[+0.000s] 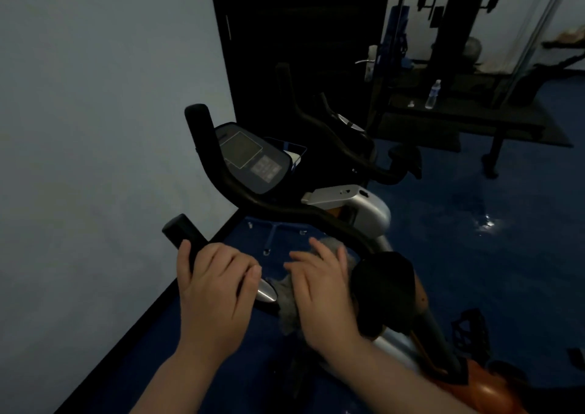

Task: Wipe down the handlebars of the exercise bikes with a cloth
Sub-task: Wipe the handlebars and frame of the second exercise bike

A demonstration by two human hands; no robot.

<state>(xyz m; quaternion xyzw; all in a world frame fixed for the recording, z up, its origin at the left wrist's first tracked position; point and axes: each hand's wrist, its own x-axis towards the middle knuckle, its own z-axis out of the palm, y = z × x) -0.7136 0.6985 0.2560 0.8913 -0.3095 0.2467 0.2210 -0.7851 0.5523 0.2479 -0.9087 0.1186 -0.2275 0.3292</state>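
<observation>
The left hand [215, 287] is curled right around the near grip of the handlebar [285, 212], thumb on the wall side and fingers wrapped over the top, just below the bar's black end cap. The right hand [323, 290] sits close beside it, fingers laid fairly flat and spread, pressing a grey cloth [289, 302] down onto the same bar. The cloth bunches out from under that palm, with some poking up past the fingertips and some hanging below. Between the two hands a shiny metal sensor plate [266, 293] on the grip peeks out, touching the cloth's edge. Past the fingers the bar curves up and away to the far grip, with the bike's console [250, 160] tucked inside that curve. A second exercise bike [342, 147] stands farther out beyond the right hand, and way off past that there's a water bottle [433, 94] on a dark bench [468, 119]. Blue floor [474, 255] all around, pale wall [95, 128] off the left hand's side.
</observation>
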